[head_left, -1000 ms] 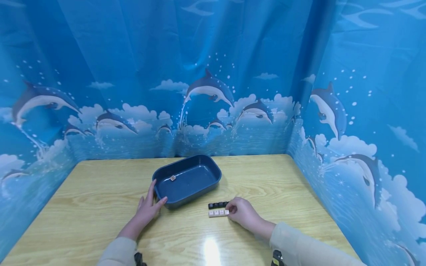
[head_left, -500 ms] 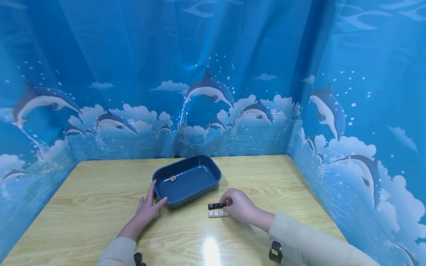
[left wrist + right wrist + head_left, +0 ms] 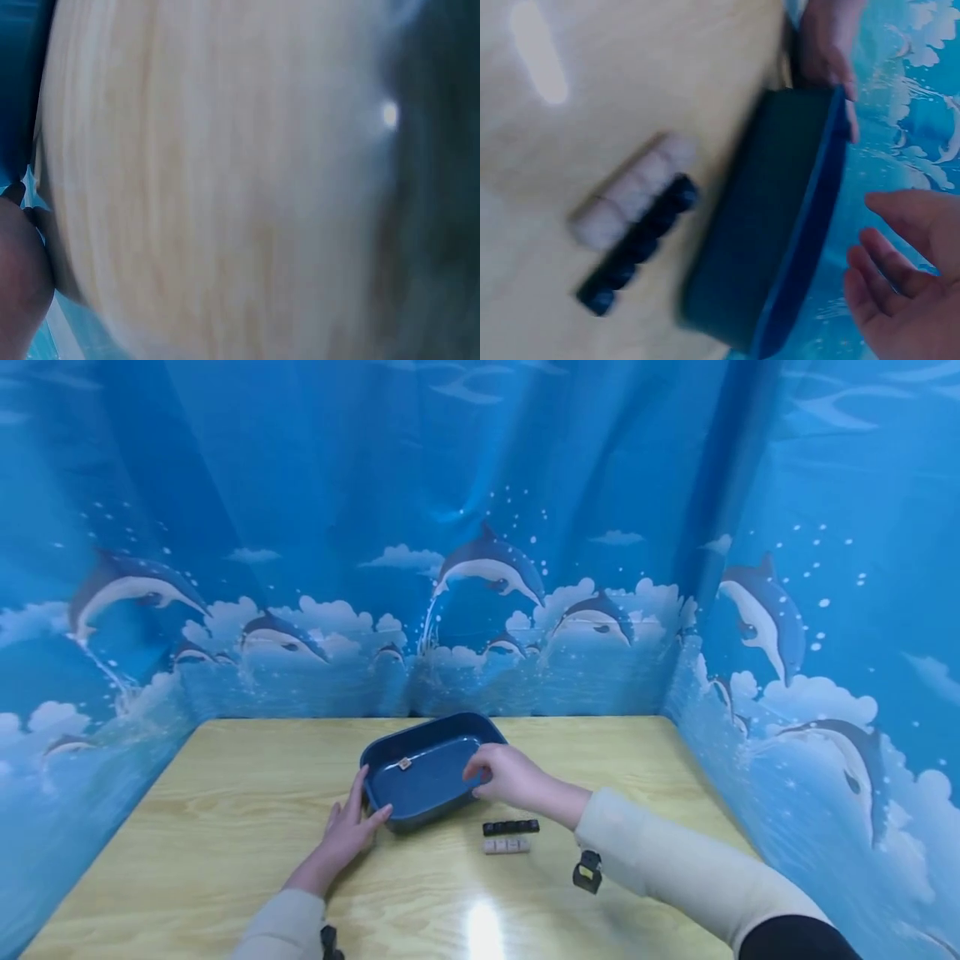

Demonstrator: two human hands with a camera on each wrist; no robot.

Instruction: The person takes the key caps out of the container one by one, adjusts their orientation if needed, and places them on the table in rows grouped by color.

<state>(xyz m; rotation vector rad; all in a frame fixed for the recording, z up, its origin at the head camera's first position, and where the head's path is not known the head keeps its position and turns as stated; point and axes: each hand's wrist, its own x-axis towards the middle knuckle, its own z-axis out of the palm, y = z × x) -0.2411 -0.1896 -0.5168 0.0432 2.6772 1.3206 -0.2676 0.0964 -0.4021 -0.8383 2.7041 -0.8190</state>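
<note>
A dark blue rectangular tray (image 3: pixel 427 783) stands on the table, with one small pale keycap-like piece (image 3: pixel 405 763) inside near its left end. My left hand (image 3: pixel 347 837) rests against the tray's left near corner, thumb and forefinger spread along its outside. Over the tray's right side, my right hand (image 3: pixel 513 775) hangs with fingers loosely bent; the right wrist view shows a gap between thumb and fingers and nothing held. Nearer than the tray lie a row of black keycaps (image 3: pixel 511 827) and, just below it, a row of white keycaps (image 3: pixel 506 845).
The wood-grain table (image 3: pixel 247 793) reaches back to a blue dolphin-print curtain (image 3: pixel 330 693), which also runs along both sides. A bright light reflection shows on the table's near part. The left wrist view is mostly blurred tabletop.
My right hand has left the right end of the black keycap row and moved up and away over the tray. My left hand stays at the tray. The head view has shifted slightly.
</note>
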